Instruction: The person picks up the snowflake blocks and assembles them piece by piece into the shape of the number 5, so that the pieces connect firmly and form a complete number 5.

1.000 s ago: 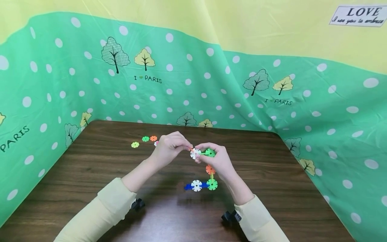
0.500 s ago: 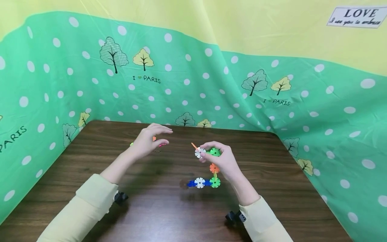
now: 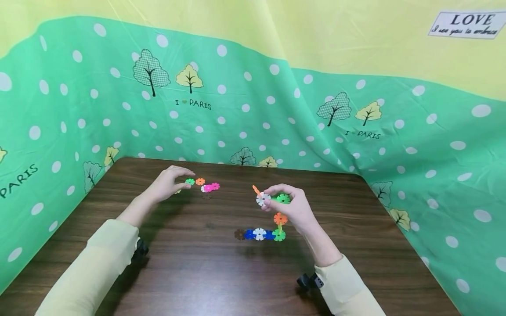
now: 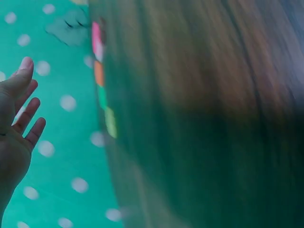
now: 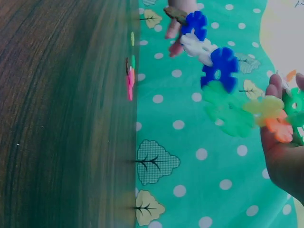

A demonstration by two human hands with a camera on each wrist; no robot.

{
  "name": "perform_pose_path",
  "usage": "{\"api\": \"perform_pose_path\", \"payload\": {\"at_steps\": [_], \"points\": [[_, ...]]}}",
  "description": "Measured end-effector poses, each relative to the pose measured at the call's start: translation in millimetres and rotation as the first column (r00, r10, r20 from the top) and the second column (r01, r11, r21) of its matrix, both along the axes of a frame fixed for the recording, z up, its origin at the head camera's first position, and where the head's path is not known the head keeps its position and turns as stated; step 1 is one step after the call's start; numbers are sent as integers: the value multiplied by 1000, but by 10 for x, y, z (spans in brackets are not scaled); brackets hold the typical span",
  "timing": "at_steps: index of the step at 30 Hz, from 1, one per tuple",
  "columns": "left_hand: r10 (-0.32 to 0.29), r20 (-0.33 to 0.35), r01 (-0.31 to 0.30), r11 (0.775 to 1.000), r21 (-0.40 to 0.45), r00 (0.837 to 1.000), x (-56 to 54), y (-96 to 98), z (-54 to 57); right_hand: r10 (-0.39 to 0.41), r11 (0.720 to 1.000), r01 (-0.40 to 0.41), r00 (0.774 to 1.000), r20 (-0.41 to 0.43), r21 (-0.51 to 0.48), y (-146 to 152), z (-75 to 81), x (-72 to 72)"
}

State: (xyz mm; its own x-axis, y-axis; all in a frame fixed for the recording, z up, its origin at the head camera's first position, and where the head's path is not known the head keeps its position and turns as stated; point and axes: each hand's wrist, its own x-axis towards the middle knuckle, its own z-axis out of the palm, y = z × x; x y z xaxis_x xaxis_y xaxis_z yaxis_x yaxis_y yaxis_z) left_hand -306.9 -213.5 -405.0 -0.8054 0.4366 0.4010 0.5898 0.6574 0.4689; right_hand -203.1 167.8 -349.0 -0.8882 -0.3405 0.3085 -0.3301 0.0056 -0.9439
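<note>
The chain of toy discs [image 3: 280, 218] hangs from the right hand [image 3: 292, 206], bent like a sideways U whose mouth faces the person's left. Its longer limb runs left to right, from a brown disc [image 3: 239, 234] at the free end to a green corner disc; there it turns away from the person and goes up to the hand. Its short upper limb ends in an orange disc [image 3: 255, 189], tilted and pointing left and away. Thumb and fingers of the right hand pinch the white disc [image 3: 262, 199] just inside that tip.

The relation that seems to matter is from this orange tip to the loose discs: they lie on the worktop [image 3: 205, 267] to the chain's left and farther from the person, well apart from it. Pink discs [image 3: 211, 187] with a white one are nearest the chain; then come an orange one, a green one [image 3: 190, 181] and a yellow one, mostly covered.

The left hand [image 3: 165, 184], farthest left of the chain, is much nearer those discs. Its thumb and fingers stand wide apart and hold nothing; whether they touch the green one I cannot tell.
</note>
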Motion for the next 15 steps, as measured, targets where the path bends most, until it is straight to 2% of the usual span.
{"api": "perform_pose_path", "payload": {"at_steps": [8,11,15], "points": [[86,137,-75,994,-84,987,-145,-302,-297,-28,999,28,1000,-8,26,-25,26,-19],[122,154,-101,986,-135,981,-164,-364,-365,-37,999,37,999,-3,31,-37,35,-24],[144,156,-113,976,-187,977,-180,-385,-394,-37,999,38,999,-8,31,-47,47,-33]]}}
